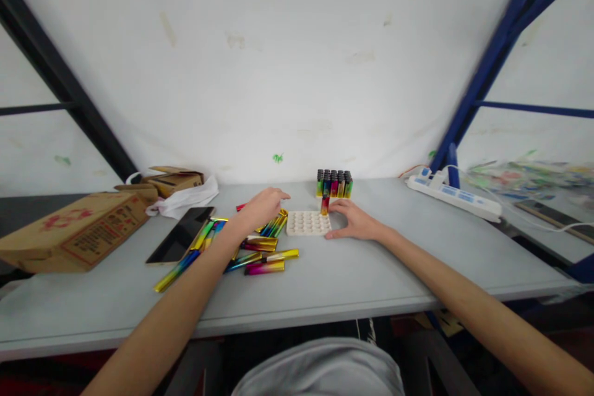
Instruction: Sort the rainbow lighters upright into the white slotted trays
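A white moulded tray [308,223], flat and square with rows of round sockets, lies on the pale grey table [371,272]. One lighter [325,204], glossy with a rainbow metallic sheen and a black cap, stands upright in the tray's far right corner. The right hand [355,220] rests palm down against the tray's right edge, fingers loosely spread, gripping nothing. The left hand [262,207] hovers over a loose heap of lighters [260,244] lying flat just left of the tray; its fingers curl downward, and it is hard to tell whether they close on anything. Behind the tray stands a tight block of upright lighters [334,184], black tops together. Further left lie a dark, shiny phone [179,236], crumpled white cloth [185,201] and worn cardboard boxes [78,229]. A white power strip [455,197] sits at the right. The wall is scuffed white, framed by blue and black steel struts
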Available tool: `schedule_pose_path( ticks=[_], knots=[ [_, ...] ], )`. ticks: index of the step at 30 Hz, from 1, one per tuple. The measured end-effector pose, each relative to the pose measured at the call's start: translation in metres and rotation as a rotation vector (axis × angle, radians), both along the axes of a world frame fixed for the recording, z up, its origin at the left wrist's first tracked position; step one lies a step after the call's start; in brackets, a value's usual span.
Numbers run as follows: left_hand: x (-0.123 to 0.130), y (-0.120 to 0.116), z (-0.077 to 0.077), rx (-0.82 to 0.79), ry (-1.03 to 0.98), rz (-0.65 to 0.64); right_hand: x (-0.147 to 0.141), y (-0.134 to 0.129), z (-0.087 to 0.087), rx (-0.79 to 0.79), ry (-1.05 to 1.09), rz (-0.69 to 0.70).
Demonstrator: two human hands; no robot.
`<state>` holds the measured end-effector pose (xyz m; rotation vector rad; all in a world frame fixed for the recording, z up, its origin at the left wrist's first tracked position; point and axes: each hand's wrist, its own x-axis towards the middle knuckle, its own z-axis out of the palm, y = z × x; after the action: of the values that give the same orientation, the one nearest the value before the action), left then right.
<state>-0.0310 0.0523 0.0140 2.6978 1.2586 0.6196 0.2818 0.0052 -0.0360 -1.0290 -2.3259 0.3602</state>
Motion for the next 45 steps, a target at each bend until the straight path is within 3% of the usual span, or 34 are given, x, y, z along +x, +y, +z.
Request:
schedule_pose_path(
  ticks=[4, 10, 14, 18, 22, 25, 30, 33, 37, 41, 45],
  knots=[
    [-0.03, 0.009, 0.002, -0.1, 0.042, -0.026, 0.001, 0.0, -0.001, -0.014, 0.0, -0.011],
    [-0.031, 0.014, -0.002, -0.072, 0.081, 0.02, 0.001, -0.001, 0.0, -0.008, -0.004, -0.001],
    [-0.027, 0.009, 0.002, 0.051, -0.083, 0.024, 0.001, -0.001, 0.001, -0.005, -0.003, 0.005],
    [-0.015, -0.007, 0.016, 0.095, -0.369, 0.044, 0.001, -0.001, 0.001, -0.001, -0.014, 0.0],
    [0.005, -0.025, 0.025, -0.111, -0.793, 0.038, 0.001, -0.001, 0.002, 0.005, -0.013, 0.013],
    [0.02, -0.035, 0.025, -0.32, -0.987, 0.01, 0.001, 0.0, 0.002, 0.004, -0.019, 0.014],
    [0.036, -0.049, 0.017, -0.728, -1.061, -0.184, 0.0, -0.002, 0.004, 0.008, -0.038, 0.005],
    [0.042, -0.055, 0.013, -0.803, -1.019, -0.224, 0.0, -0.002, 0.004, 0.005, -0.044, 0.0],
    [0.048, -0.058, 0.007, -0.737, -0.885, -0.104, 0.0, -0.002, 0.004, 0.011, -0.04, 0.005],
    [0.048, -0.055, 0.003, -0.488, -0.764, 0.046, 0.0, -0.002, 0.005, 0.01, -0.044, 0.008],
    [0.045, -0.053, 0.002, -0.302, -0.684, 0.084, 0.0, -0.002, 0.005, 0.008, -0.058, 0.003]
  ],
)
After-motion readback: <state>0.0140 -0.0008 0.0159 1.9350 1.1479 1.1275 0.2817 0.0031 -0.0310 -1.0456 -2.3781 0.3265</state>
